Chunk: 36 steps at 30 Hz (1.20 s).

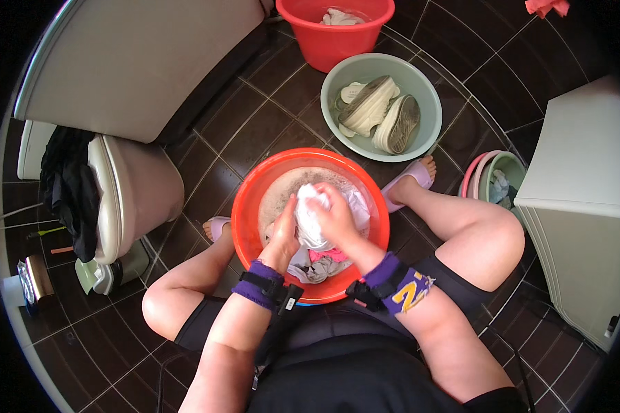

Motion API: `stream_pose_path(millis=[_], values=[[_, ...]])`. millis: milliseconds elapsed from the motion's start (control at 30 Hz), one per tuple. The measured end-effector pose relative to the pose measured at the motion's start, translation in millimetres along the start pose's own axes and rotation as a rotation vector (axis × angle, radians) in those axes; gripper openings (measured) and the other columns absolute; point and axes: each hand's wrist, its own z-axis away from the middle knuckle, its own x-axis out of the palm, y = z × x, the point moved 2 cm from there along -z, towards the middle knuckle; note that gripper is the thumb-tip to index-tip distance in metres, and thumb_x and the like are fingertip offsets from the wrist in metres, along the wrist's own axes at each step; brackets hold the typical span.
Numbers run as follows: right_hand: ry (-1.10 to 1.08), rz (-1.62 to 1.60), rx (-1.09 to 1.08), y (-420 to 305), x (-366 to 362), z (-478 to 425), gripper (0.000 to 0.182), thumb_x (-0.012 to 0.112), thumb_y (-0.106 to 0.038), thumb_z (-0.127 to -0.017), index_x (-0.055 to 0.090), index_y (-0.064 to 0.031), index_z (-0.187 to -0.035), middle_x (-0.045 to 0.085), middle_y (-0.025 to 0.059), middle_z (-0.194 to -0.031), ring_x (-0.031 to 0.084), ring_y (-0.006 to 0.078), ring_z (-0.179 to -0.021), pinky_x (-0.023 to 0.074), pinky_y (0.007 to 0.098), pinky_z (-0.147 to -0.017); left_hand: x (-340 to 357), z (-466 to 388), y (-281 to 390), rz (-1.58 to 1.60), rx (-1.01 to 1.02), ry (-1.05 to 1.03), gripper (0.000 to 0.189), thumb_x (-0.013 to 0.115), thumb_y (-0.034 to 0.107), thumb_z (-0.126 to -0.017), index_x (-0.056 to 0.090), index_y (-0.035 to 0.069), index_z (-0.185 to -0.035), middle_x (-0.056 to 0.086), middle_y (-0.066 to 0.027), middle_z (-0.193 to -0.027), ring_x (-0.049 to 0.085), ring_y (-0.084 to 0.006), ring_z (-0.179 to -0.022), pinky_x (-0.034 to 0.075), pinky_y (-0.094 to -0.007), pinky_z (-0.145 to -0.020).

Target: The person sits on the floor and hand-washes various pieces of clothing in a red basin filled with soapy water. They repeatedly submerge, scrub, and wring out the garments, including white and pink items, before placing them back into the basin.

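Over a red-orange plastic basin (245, 258) between the knees, my left hand (285, 227) and my right hand (335, 214) grip a bunched white cloth garment (310, 222). The left palm presses its left side; the right fingers wrap its upper right. Sudsy, greyish water (276, 199) fills the basin's far part. More white fabric (359, 209) lies at the right inside wall. Nearest me in the basin are a pink cloth (330, 254) and a pale grey cloth (318, 271). Parts of these are hidden under the hands and the white garment.
Beyond stands a grey-green basin (329, 121) with white sneakers (369, 106) in water. Behind it is a red tub (320, 49) with white cloth. A toilet (139, 191) draped with black clothing (67, 191) is left; a white appliance (573, 206) and stacked basins (478, 175) are right.
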Motion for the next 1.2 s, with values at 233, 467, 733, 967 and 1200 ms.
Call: stream_pose_path(millis=[233,467,733,967,1200], values=[[0.044,0.391,-0.497,-52,6,19,0.021,0.072,-0.024,-0.075,0.062,-0.0061,-0.073,0.059,0.0112,-0.073,0.060,0.0311,-0.064,0.0472,0.0403,-0.056,42,41,13,0.280,-0.087,-0.166,0.031,0.047,0.039,-0.095,0.060,0.012,-0.092,0.063,-0.0044,-0.079,0.060,-0.0204,-0.069,0.051,-0.0323,-0.065],[-0.045,0.419,-0.494,-80,11,31,0.017,0.062,-0.023,-0.080,0.063,-0.0092,-0.071,0.060,0.0103,-0.068,0.060,0.0320,-0.064,0.0475,0.0431,-0.056,36,42,24,0.279,-0.195,-0.529,0.027,0.046,0.032,-0.095,0.061,0.010,-0.091,0.065,-0.0048,-0.088,0.062,-0.0202,-0.080,0.052,-0.0353,-0.071],[-0.011,0.369,-0.372,-85,9,25,0.009,0.061,-0.016,-0.078,0.063,-0.0092,-0.074,0.062,0.0103,-0.074,0.062,0.0324,-0.065,0.0484,0.0443,-0.057,33,37,-7,0.456,0.251,-0.532,0.032,0.039,0.031,-0.096,0.059,0.008,-0.106,0.065,-0.0101,-0.100,0.063,-0.0239,-0.088,0.053,-0.0389,-0.076],[0.109,0.404,-0.336,-57,-2,8,0.019,0.064,-0.022,-0.083,0.065,-0.0051,-0.074,0.062,0.0150,-0.072,0.059,0.0358,-0.062,0.0462,0.0431,-0.056,62,70,18,0.006,-0.037,-0.003,0.032,0.042,0.034,-0.097,0.060,0.009,-0.102,0.065,-0.0082,-0.096,0.063,-0.0215,-0.085,0.053,-0.0362,-0.073],[-0.024,0.419,0.057,-44,-27,-20,0.031,0.054,-0.031,-0.090,0.060,-0.0048,-0.075,0.062,0.0143,-0.069,0.061,0.0351,-0.065,0.0467,0.0429,-0.059,65,85,36,0.049,-0.175,-0.154,0.029,0.049,0.032,-0.094,0.059,0.006,-0.102,0.065,-0.0094,-0.095,0.063,-0.0241,-0.091,0.049,-0.0389,-0.087]])
